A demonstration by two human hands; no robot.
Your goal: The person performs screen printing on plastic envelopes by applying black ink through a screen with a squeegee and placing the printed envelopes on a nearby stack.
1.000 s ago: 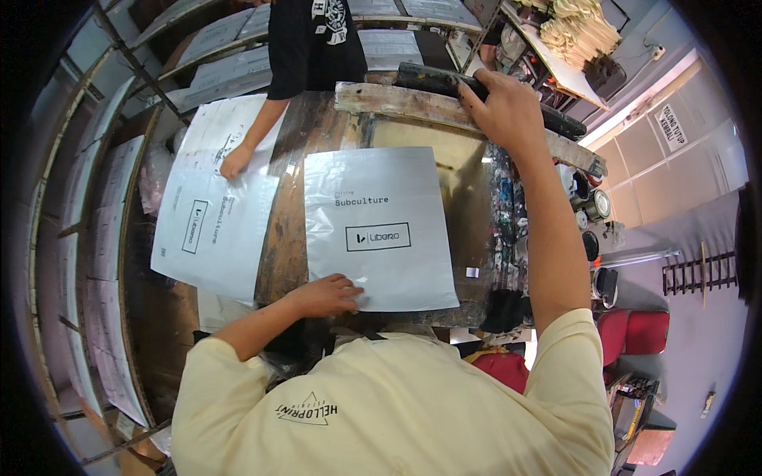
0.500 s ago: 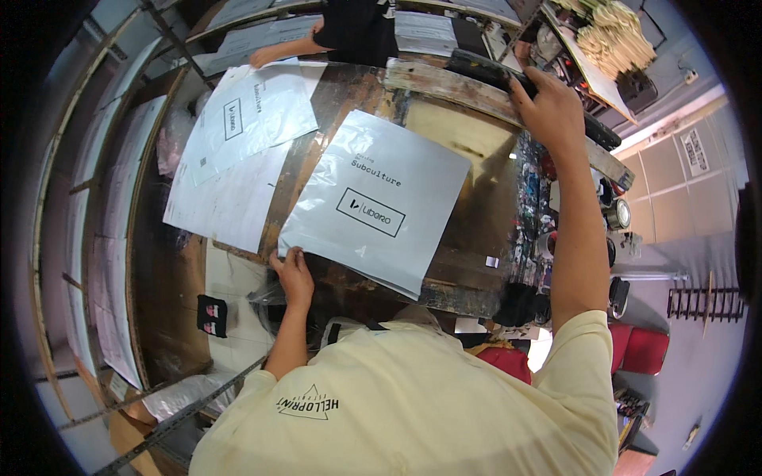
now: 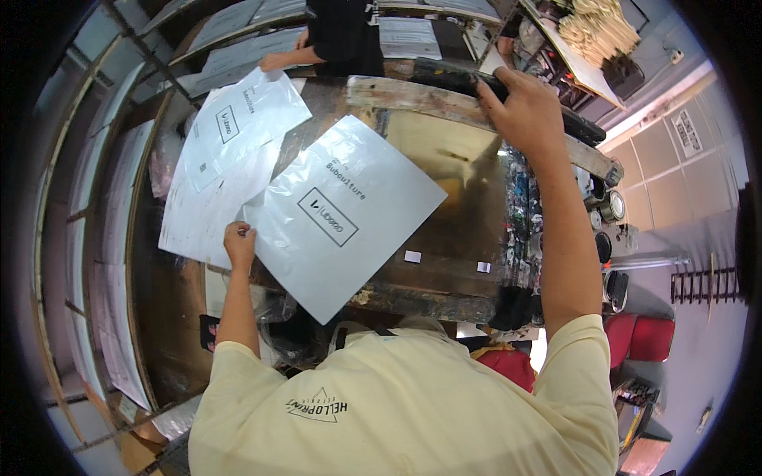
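Note:
A white printed plastic bag point(image 3: 349, 214), flat and square with black lettering and a boxed logo, is tilted over the dark worktable point(image 3: 444, 274). My left hand point(image 3: 240, 244) pinches its left corner with closed fingers. At the far right, my right hand point(image 3: 528, 111) is curled over a black bar point(image 3: 448, 77) along a paint-stained wooden frame point(image 3: 421, 96). Part of its grip is hidden behind the hand. Further left, another printed plastic bag point(image 3: 246, 127) lies over a pale board point(image 3: 198, 234), its far edge held by a co-worker's hand point(image 3: 278, 60).
Two small white tabs, including one tab point(image 3: 413, 257), lie on the table near its front. Shelves of white sheets point(image 3: 127, 270) line the left side. Paint cans point(image 3: 613, 206) stand at the right, above a red chair point(image 3: 652, 339). A co-worker in black point(image 3: 343, 36) stands opposite.
My left hand has drawn the bag leftward and turned it, uncovering two small tabs. The co-worker's hand has moved onto the other bag's edge. My right hand stays at the bar.

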